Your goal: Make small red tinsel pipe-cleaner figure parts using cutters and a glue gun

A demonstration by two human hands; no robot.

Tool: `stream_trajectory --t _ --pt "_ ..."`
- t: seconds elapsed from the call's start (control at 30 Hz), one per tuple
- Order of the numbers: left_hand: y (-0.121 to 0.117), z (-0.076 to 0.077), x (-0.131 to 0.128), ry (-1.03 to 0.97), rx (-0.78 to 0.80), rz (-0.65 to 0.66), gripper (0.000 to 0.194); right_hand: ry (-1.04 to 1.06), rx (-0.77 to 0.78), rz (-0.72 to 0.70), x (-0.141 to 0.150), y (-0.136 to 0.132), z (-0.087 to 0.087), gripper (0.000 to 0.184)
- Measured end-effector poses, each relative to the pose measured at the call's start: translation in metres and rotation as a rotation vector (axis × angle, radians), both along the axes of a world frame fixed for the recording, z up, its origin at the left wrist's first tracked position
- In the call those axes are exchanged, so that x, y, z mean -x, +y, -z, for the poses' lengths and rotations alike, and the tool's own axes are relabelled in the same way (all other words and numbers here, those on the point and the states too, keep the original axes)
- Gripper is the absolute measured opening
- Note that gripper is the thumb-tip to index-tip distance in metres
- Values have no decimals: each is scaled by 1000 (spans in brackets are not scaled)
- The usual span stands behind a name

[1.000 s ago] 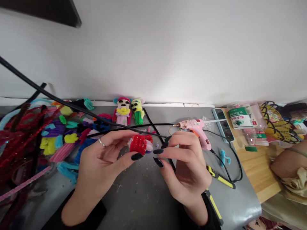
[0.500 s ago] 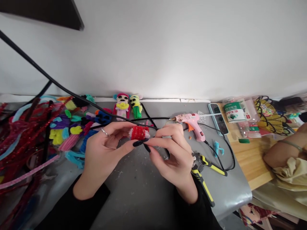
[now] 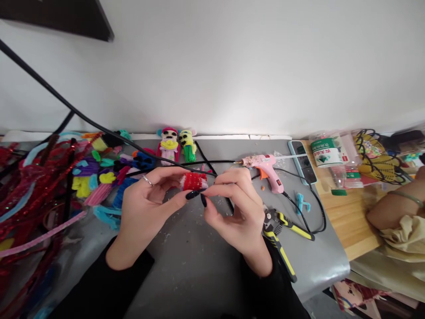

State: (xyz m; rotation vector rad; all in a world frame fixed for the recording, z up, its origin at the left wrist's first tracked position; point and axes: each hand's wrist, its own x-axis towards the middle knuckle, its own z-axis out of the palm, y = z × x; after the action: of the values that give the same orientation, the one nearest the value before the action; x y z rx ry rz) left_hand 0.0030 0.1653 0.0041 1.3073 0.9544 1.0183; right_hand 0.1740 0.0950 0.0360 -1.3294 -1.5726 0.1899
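Between the thumb and fingers of my left hand is a small red roll of pipe cleaner with whitish-pink fuzz at its ends. My right hand meets it at the lower right end, thumb and index finger almost together by the left thumbnail. Whether those right fingertips pinch a strand of the roll is too small to make out. Two pipe-cleaner dolls, one pink and one yellow and green, lie beyond the hands near the wall.
A pink glue gun and yellow-black wire strippers lie to the right, near a phone. Colourful pipe cleaners heap up on the left. A black cable crosses above. At far right are plastic bottles and another person's arm.
My right thumb has come slightly away from the left thumbnail, and the red roll is turned a little. Both hands stay in nearly the same place.
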Motion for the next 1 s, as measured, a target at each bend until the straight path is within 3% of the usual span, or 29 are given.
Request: stream_trajectory --t 0.4,0.7,0.87,0.93,1.0 --pt "2 -4 -3 12 13 -18 27 166 -6 40 -4 -4 5 25" --pt "-3 9 2 -47 -48 57 32 348 62 203 -3 -1 10 14" --pt "-3 13 2 -39 -89 90 33 450 130 194 -2 1 15 33" --pt "-3 12 1 -16 -83 83 30 469 134 196 -2 1 17 24" --pt "-3 11 1 9 -77 74 29 492 118 216 -2 2 18 3"
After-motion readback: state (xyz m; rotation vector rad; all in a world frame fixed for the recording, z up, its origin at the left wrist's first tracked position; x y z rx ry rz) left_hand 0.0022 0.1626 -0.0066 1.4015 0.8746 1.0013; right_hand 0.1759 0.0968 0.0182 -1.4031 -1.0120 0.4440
